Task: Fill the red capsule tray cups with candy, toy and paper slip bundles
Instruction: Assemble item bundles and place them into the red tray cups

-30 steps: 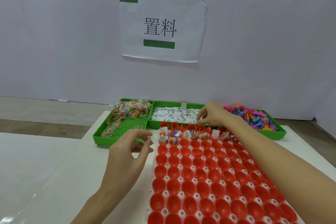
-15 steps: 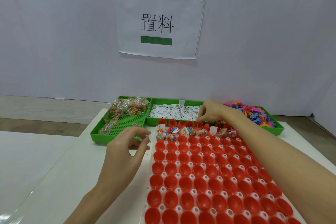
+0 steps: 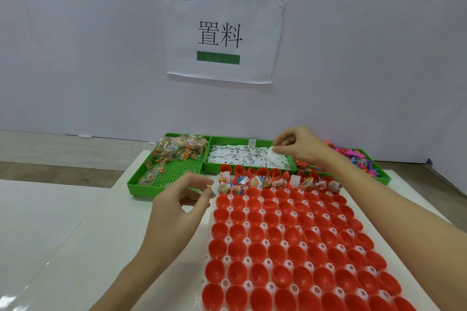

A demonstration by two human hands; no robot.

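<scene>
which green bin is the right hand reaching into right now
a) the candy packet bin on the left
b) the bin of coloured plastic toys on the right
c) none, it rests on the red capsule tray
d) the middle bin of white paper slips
d: the right hand is over the middle green bin, fingers pinching a white paper slip from the pile there.

White paper sign with green bars taped to the grey wall
</scene>
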